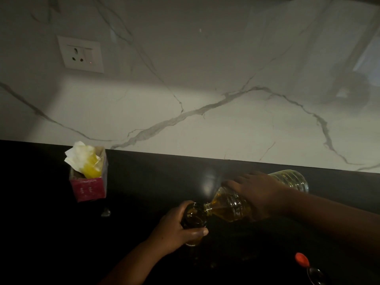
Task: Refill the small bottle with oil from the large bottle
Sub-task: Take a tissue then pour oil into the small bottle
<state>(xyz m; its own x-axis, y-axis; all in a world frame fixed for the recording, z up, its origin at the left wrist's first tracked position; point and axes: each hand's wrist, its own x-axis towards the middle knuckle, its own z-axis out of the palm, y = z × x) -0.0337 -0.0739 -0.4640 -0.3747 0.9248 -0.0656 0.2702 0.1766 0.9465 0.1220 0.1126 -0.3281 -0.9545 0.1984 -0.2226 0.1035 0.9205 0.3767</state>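
Observation:
A small dark glass bottle [194,216] stands upright on the black counter [144,182], its mouth uncapped. My left hand [174,229] is wrapped around its body. My right hand [257,192] grips the large clear ribbed bottle [230,206], which lies tipped almost level with its neck pointing left. Its mouth rests right at the rim of the small bottle. Yellow oil has pooled in the large bottle's neck end. The base of the large bottle [292,178] shows past my right wrist.
A red carton [90,188] holding white tissue and a yellow wrapper stands at the left of the counter. An orange-red cap [301,259] and a dark round cap [315,275] lie at the lower right. Behind rises a white marble wall with a socket plate [81,54].

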